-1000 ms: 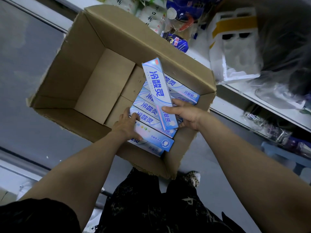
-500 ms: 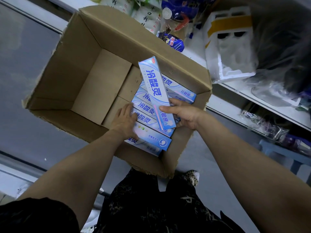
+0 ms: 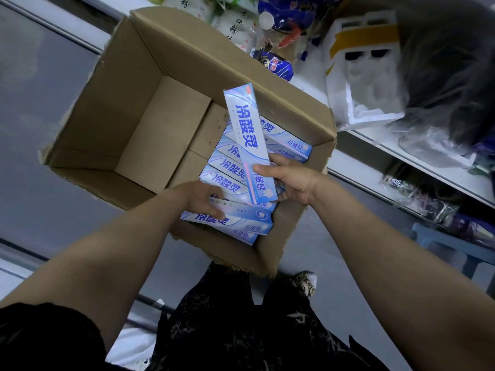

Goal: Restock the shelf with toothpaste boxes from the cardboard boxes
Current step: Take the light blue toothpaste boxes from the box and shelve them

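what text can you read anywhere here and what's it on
"冷酸灵": large blue print on the held toothpaste box in the right hand
"敏感": lower on that box, its start hidden by the thumb
"冷酸灵": on the packed toothpaste boxes in the cardboard box
"抗敏感": near the ends of those packed boxes
"口粉": on the white bags; their other characters are blurred
Blue packet label and the boxes' small print: unreadable

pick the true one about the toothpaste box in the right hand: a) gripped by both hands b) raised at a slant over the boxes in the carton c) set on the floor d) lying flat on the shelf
B: the right hand grips the lower end of the toothpaste box, which slants up over the packed boxes in the cardboard carton; the left hand touches a nearer box.
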Available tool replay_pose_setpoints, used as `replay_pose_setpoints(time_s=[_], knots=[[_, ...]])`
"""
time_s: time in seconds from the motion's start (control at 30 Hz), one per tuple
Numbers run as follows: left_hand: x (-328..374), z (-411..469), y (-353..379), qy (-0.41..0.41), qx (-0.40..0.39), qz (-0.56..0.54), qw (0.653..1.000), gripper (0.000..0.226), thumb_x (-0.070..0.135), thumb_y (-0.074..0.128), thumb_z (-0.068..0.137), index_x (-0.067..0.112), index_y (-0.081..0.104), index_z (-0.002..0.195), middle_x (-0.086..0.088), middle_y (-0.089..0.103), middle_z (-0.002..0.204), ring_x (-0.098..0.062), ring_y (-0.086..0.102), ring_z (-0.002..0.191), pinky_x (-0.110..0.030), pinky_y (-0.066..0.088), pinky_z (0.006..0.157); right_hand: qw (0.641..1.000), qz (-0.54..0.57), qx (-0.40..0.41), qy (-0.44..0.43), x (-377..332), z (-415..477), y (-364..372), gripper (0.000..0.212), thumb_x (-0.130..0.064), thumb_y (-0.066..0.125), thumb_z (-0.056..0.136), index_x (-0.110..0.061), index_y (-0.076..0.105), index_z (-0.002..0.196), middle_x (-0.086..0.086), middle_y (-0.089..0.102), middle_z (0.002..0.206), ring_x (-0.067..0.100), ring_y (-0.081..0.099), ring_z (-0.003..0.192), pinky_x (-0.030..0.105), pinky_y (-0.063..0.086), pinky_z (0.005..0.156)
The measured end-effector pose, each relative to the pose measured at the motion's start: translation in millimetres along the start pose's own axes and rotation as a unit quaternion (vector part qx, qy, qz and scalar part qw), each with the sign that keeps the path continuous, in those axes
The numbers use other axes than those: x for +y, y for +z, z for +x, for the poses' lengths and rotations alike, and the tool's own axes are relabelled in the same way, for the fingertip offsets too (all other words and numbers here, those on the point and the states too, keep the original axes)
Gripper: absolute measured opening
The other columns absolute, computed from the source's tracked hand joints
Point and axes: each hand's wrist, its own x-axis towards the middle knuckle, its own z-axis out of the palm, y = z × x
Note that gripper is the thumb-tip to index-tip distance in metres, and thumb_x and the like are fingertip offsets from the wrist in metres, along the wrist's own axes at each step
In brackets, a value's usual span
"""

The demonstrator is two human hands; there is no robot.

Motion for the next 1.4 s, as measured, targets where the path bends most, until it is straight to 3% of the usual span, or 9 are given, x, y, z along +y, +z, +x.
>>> replay_pose_setpoints(time_s=[0.13,0.23,0.5,0.67,0.77,0.93,1.1,1.23,1.4], knots=[[3,-1,-9,-0.026,-0.069,-0.012,0.997,0.06,0.067,0.061,0.081,0.033,0.057,0.131,0.005,0.049,0.126,-0.016,0.045,0.122,-0.025,0.033,0.096,1.0,0.005,0.001,-0.001,3,-3,4,0.036,-0.032,0.074,0.086,-0.033,0.062,0.12,0.0,0.075,0.112,0.018,0.07,0.099,0.042,0.057,0.085],[8,-1,-8,-0.03,-0.077,-0.006,0.997,0.063,0.069,0.051,0.086,0.026,0.061,0.13,0.001,0.054,0.136,-0.019,0.048,0.122,-0.026,0.035,0.096,1.0,0.011,0.005,0.0,7,-6,5,0.038,-0.032,0.074,0.086,-0.032,0.062,0.122,-0.001,0.075,0.108,0.015,0.071,0.095,0.035,0.055,0.074],[23,0,-14,-0.018,-0.072,0.07,0.995,0.052,0.057,0.036,0.098,0.019,0.064,0.12,-0.005,0.058,0.129,-0.023,0.052,0.116,-0.035,0.041,0.101,1.0,0.023,0.017,-0.002,12,-12,8,0.046,-0.031,0.074,0.087,-0.027,0.059,0.13,-0.001,0.075,0.108,0.015,0.071,0.093,0.039,0.057,0.079],[26,-1,-15,-0.024,-0.123,0.101,0.987,0.085,0.087,0.051,0.067,0.021,0.064,0.118,0.002,0.061,0.12,-0.018,0.056,0.108,-0.036,0.045,0.1,0.999,0.03,0.017,-0.011,11,-16,11,0.047,-0.031,0.075,0.086,-0.026,0.06,0.13,0.002,0.074,0.115,0.018,0.071,0.1,0.046,0.057,0.087],[29,2,-4,-0.03,-0.113,0.094,0.989,0.091,0.08,0.067,0.062,0.019,0.055,0.128,0.001,0.058,0.126,-0.019,0.054,0.113,-0.035,0.045,0.1,0.999,0.036,0.015,-0.013,10,-18,12,0.047,-0.031,0.075,0.086,-0.026,0.06,0.13,0.002,0.074,0.114,0.019,0.071,0.103,0.048,0.057,0.088],[30,5,9,-0.028,-0.069,0.133,0.988,0.099,0.074,0.075,0.059,0.018,0.045,0.135,-0.002,0.048,0.13,-0.02,0.05,0.12,-0.035,0.046,0.095,0.999,0.042,0.014,-0.018,9,-18,14,0.045,-0.029,0.075,0.086,-0.026,0.061,0.129,0.002,0.073,0.116,0.019,0.07,0.104,0.047,0.058,0.087],[24,9,22,-0.004,0.01,0.173,0.985,0.088,0.056,0.081,0.063,0.02,0.045,0.134,-0.002,0.049,0.129,-0.02,0.05,0.119,-0.037,0.048,0.091,0.997,0.063,0.015,-0.031,12,-19,13,0.05,-0.022,0.077,0.085,-0.025,0.06,0.131,0.003,0.07,0.123,0.022,0.068,0.111,0.053,0.056,0.089],[25,2,19,-0.013,0.045,0.126,0.991,0.078,0.05,0.083,0.063,0.027,0.047,0.129,-0.001,0.057,0.124,-0.021,0.054,0.114,-0.034,0.047,0.087,0.997,0.066,0.014,-0.038,11,-26,14,0.05,-0.017,0.078,0.084,-0.025,0.058,0.13,0.003,0.067,0.127,0.023,0.067,0.114,0.055,0.055,0.09],[35,-24,-14,-0.05,0.019,0.083,0.995,0.074,0.048,0.08,0.074,0.016,0.05,0.133,-0.005,0.052,0.135,-0.024,0.051,0.121,-0.034,0.044,0.099,0.995,0.058,0.028,-0.08,6,-48,11,0.048,-0.016,0.08,0.081,-0.023,0.06,0.125,0.005,0.065,0.129,0.025,0.068,0.11,0.043,0.058,0.071]])
